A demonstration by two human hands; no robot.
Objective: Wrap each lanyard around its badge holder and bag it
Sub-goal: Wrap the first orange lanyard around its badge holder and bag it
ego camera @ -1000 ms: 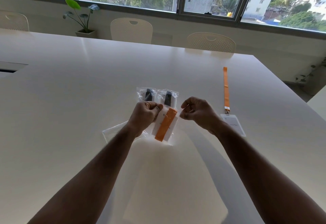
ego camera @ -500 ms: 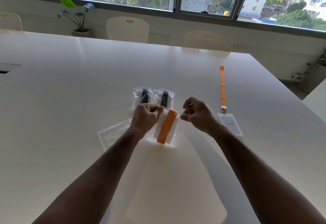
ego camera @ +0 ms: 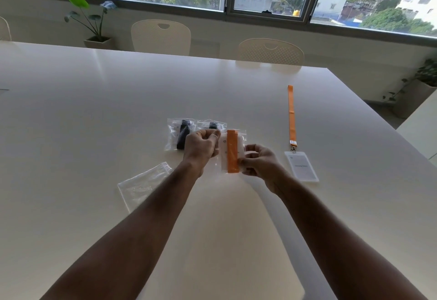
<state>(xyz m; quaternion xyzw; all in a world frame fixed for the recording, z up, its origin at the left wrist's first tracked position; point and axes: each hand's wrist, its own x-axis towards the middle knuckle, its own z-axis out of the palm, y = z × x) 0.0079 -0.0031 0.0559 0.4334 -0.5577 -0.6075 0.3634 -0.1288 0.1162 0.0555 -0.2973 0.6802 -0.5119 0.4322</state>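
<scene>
Both forearms reach forward over the worktop (ego camera: 94, 115). The left hand (ego camera: 201, 149) pinches the upper left edge of a clear bag (ego camera: 233, 152) holding an orange-wrapped badge; the right hand (ego camera: 259, 163) grips its lower right side. Since a second ago the bag has swung upright and the right hand has dropped lower.

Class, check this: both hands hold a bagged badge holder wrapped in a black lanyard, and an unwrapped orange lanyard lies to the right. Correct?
One error: the head view shows the lanyard wrapped round the held badge holder is orange, not black. Both hands, left and right, do hold it, and the unwrapped orange lanyard lies to the right.
</scene>
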